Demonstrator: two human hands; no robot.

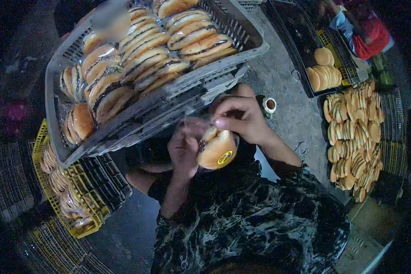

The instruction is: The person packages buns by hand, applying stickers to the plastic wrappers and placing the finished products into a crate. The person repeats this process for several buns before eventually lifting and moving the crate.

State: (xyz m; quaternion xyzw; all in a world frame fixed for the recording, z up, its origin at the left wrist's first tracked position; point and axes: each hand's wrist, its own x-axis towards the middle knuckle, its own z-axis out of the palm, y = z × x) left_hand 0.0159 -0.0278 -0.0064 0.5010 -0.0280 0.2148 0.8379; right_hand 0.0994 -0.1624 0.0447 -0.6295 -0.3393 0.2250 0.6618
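Two hands are closed on one round golden bun in clear plastic wrap (217,148): right hand (239,118) pinches the wrap's top, left hand (183,148) steadies it below the grey plastic crate (255,43) of wrapped buns (144,59). Sealing seems underway; twisting is called for next.

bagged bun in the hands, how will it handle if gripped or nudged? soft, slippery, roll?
Probably soft and light: the bagged bun looks puffy, so a hard squeeze would likely dent it. The clear wrap pinched by the right hand looks thin and glossy, likely floppy and a bit slippery. The left hand cups its rounded side; set on edge, it might roll.
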